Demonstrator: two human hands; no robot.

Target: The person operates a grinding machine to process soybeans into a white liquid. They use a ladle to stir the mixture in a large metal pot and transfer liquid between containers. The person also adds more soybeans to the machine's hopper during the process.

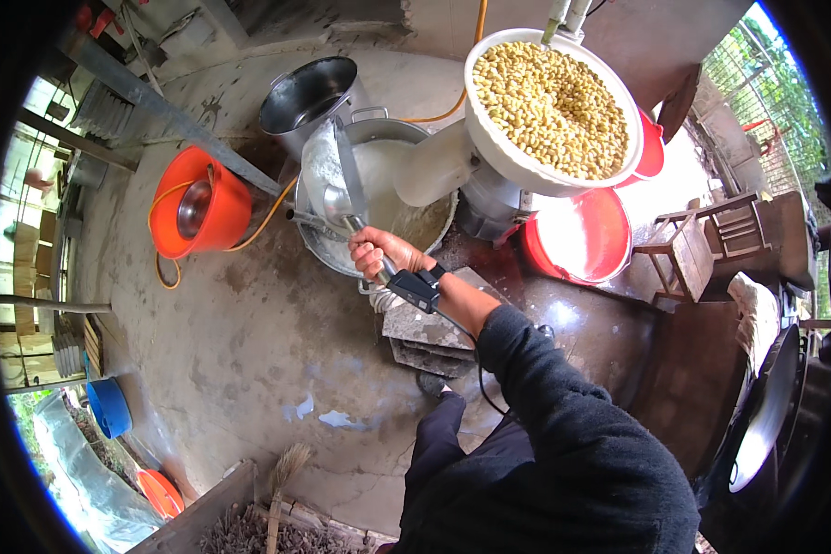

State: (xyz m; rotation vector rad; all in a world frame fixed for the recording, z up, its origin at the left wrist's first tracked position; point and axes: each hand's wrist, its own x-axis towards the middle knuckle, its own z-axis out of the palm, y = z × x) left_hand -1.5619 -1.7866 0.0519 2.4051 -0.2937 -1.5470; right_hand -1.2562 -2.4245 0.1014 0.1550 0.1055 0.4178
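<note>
My right hand (381, 253) is closed around the metal handle of a large ladle (336, 166). White, foamy matter lies in or on the ladle's bowl, which is tilted over the left side of a wide metal pot (447, 221) of whitish liquid. My left hand is out of view. Beside the pot, a pale spout (433, 166) of a grinding machine (488, 197) reaches over the liquid. On top of the machine sits a white hopper (481, 142) full of pale yellow soaked beans (561, 104), probably soybeans.
A tall metal pot (308, 97) stands behind. At left, an orange bucket (225, 221) holds a metal bowl (194, 209). A red bucket (575, 239) and wooden chair (685, 256) are at right. Stacked slabs (433, 325) lie near my foot; a yellow hose (266, 215) crosses the floor.
</note>
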